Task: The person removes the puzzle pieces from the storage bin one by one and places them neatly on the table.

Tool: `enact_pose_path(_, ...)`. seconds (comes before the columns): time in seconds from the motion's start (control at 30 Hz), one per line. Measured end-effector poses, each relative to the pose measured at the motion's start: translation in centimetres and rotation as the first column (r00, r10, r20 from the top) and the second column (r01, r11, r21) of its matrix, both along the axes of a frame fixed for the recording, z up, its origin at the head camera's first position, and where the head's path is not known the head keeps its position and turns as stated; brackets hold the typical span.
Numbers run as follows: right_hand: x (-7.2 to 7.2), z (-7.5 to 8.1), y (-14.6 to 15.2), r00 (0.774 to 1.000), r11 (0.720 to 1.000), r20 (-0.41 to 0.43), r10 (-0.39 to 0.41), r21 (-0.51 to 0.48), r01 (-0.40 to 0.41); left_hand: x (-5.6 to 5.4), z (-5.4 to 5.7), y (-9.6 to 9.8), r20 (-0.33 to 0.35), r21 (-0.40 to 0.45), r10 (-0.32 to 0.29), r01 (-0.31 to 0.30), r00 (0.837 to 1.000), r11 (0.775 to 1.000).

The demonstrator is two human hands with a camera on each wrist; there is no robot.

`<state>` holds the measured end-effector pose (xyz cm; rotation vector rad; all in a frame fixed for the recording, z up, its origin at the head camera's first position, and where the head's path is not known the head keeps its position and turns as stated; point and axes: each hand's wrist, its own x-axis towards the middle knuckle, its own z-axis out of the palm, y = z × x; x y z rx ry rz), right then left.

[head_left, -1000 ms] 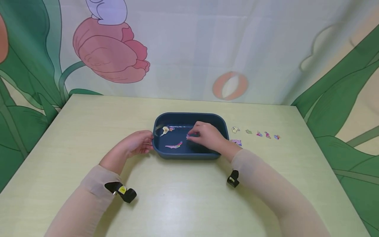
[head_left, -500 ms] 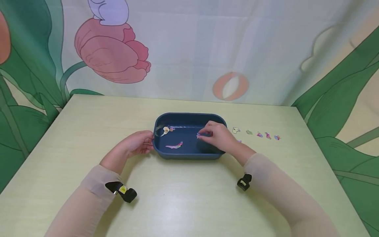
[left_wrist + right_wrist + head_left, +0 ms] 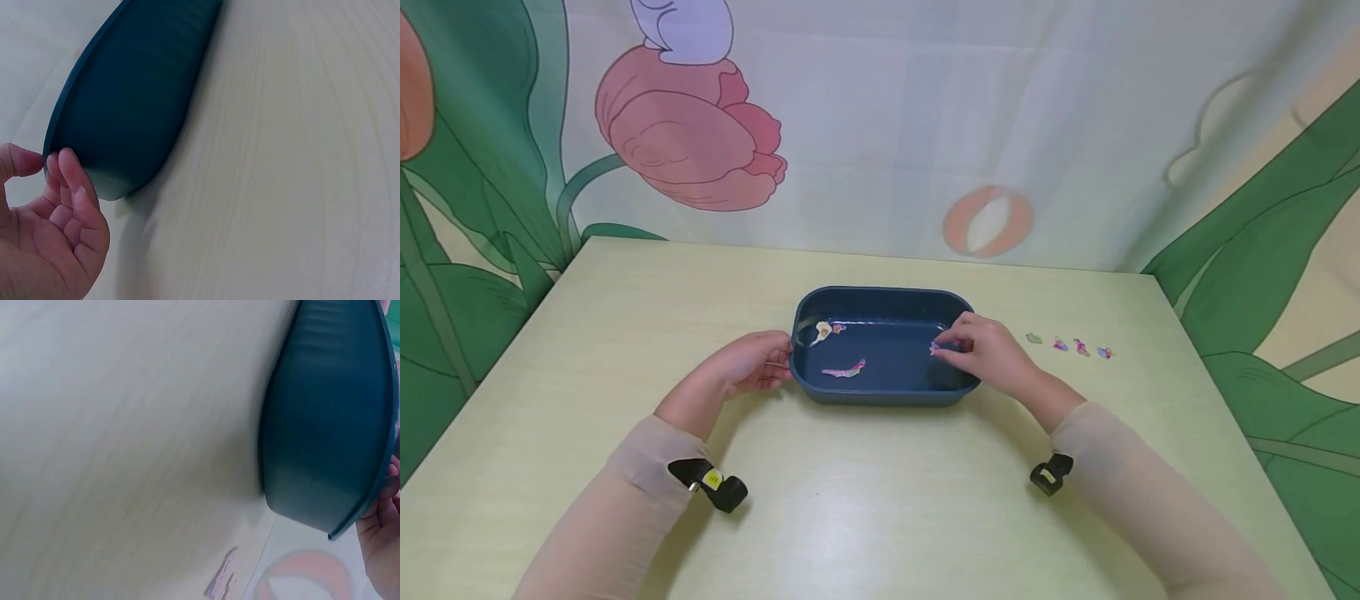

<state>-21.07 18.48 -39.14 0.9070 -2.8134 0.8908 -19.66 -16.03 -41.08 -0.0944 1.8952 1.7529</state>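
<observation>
A dark blue tray (image 3: 887, 397) with rounded corners sits on the table. At its left end, my left hand (image 3: 752, 360) grips the rim, thumb over the edge and fingertips against the outer wall in the left wrist view. Over the tray's right end, my right hand (image 3: 991, 356) pinches a small pink-purple sticker (image 3: 934, 347) between thumb and fingers. Inside the tray lie a cream sticker (image 3: 822, 332), a small pink sticker (image 3: 839, 329) beside it, and a long pink-purple sticker (image 3: 845, 370). In the right wrist view the tray wall partly hides my right hand.
To the right of the tray, a green sticker (image 3: 1033, 338) and several small colourful stickers (image 3: 1081, 347) lie in a row on the pale wooden table (image 3: 865, 500). Purple cutout pieces (image 3: 220, 575) show near the bottom of the right wrist view. A printed curtain (image 3: 865, 125) hangs behind.
My right hand has moved right across the tray, still pinching the small sticker. It now covers the cream and purple stickers beside the tray. My left hand has stayed at the rim.
</observation>
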Motion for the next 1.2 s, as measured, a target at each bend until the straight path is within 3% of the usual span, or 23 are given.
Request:
enact_pose_path(0.5,0.6,0.1,3.3,0.996,0.997,-0.051,-0.067,-0.039,0.065,-0.2,-0.1,0.0,0.002,-0.009,0.003,-0.003,1.000,1.000)
enact_pose_path(0.87,0.9,0.1,6.4,0.984,0.987,-0.084,-0.158,-0.045,0.154,-0.2,-0.2,0.0,0.001,-0.001,0.004,-0.004,1.000,1.000)
enact_pose_path(1.2,1.2,-0.5,9.0,0.968,0.966,0.017,-0.252,0.057,0.251,0.0,-0.3,0.3,-0.006,0.014,-0.017,0.017,1.000,1.000)
